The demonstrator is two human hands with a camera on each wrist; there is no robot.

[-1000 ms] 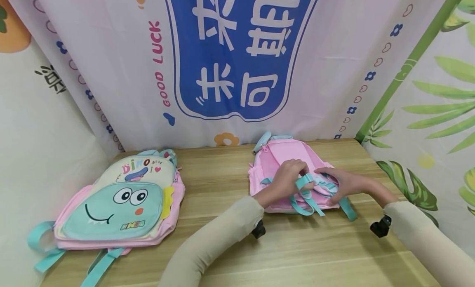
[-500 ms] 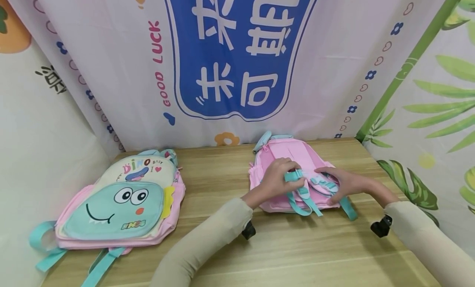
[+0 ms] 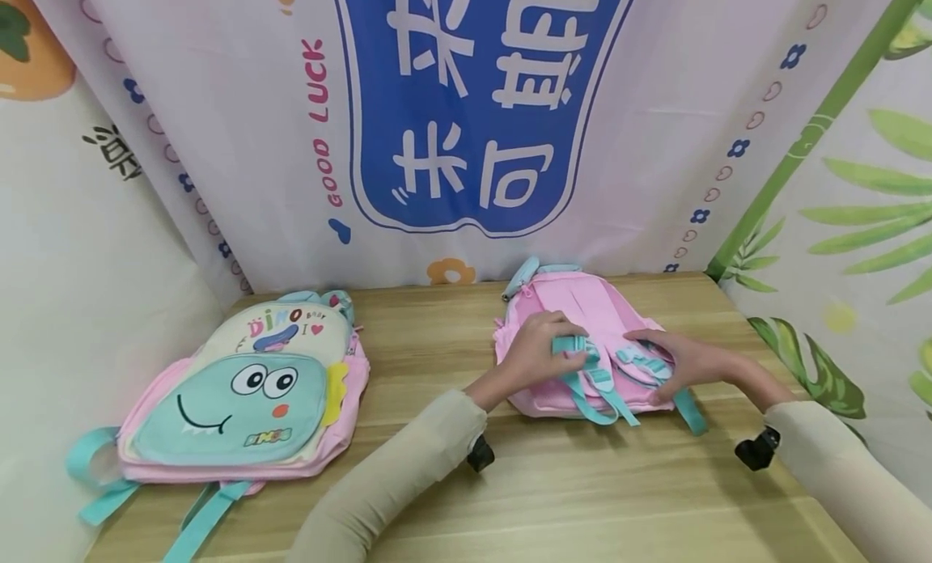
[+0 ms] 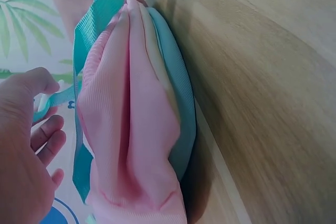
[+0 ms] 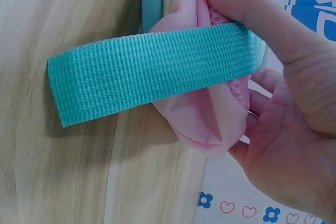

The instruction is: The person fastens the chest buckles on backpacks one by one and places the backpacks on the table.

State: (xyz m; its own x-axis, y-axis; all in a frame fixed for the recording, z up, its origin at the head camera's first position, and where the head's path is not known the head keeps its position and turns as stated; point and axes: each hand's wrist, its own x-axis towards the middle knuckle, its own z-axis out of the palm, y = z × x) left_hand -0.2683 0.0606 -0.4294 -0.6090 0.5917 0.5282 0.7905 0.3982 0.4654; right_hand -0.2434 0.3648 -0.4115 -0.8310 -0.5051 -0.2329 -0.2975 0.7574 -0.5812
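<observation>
A small pink backpack [image 3: 571,292] lies on the table, its straps and padded back facing up. My left hand [image 3: 539,349] pinches a teal webbing strap [image 3: 568,344] between thumb and fingers, over the bag's lower half. In the left wrist view that strap [image 4: 55,98] runs past the thumb, beside the pink side panel [image 4: 152,114]. My right hand [image 3: 688,365] grips the bag's right side near the bottom corner. Its thumb lies along the pink fabric in the right wrist view, and a teal strap end [image 5: 152,66] sticks out below the thumb.
A second backpack [image 3: 233,401], with a dinosaur face, lies front up on the left of the wooden table [image 3: 568,498]. Its teal straps [image 3: 207,522] trail toward the front edge. A printed cloth [image 3: 262,102] rises behind the table, with printed panels at both sides.
My left hand has moved left and a little lower, drawing the teal strap with it. The right hand stays at the bag's right side. The head view has shifted slightly.
</observation>
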